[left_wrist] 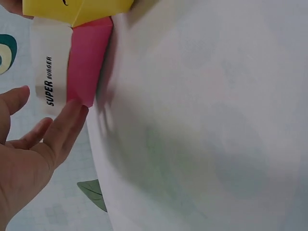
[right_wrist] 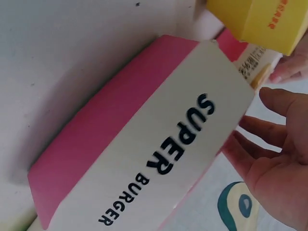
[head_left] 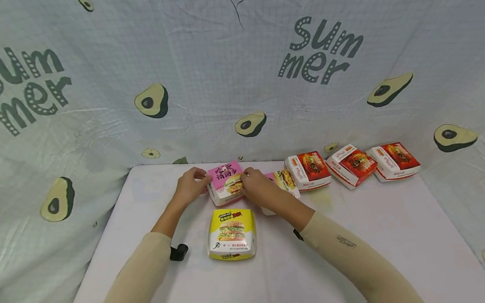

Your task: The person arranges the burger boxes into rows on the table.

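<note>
A pink and white burger box (head_left: 224, 181) stands near the back edge, between my two hands. My left hand (head_left: 190, 186) is at its left side; in the left wrist view, loosely straight fingers (left_wrist: 65, 122) touch the box's pink lower side (left_wrist: 89, 62) and the thumb stands apart. My right hand (head_left: 255, 183) is at its right side, fingers loosely bent, without a visible grip; exact contact is hidden. A second pink and white burger box (head_left: 283, 182) lies just right of that hand, partly covered by the forearm, and fills much of the right wrist view.
A yellow and white burger box (head_left: 231, 235) sits in front of the pink one. Towards the back right are three red and white burger boxes, a left one (head_left: 308, 171), a tilted middle one (head_left: 350, 165) and a right one (head_left: 394, 161). A patterned cloth (head_left: 207, 80) hangs behind the white table (head_left: 352, 237).
</note>
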Available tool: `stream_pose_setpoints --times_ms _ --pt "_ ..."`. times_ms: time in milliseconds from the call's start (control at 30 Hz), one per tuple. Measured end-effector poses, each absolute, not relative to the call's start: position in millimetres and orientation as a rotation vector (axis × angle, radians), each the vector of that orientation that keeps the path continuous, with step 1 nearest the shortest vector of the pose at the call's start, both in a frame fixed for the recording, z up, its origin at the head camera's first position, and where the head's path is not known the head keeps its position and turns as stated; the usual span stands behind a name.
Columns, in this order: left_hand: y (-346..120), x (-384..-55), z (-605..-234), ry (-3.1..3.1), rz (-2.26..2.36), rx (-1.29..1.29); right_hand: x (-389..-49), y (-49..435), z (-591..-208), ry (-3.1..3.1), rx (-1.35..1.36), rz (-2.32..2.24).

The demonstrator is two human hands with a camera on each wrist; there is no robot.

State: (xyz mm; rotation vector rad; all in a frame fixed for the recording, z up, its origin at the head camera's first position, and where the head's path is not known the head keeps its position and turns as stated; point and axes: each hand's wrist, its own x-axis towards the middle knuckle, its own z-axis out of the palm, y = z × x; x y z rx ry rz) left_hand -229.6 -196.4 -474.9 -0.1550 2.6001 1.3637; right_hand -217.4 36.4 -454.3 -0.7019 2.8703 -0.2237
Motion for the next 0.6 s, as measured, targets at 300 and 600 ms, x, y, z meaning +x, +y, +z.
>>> stream_pose_setpoints --times_ms 300,600 --pt "-193 -227 -466 2.665 1.210 -0.103 -225 34 -450 2.815 -0.697 -0.519" --pt "-185 -227 -463 2.568 1.250 -0.065 -225 34 -459 2.688 -0.555 -0.605"
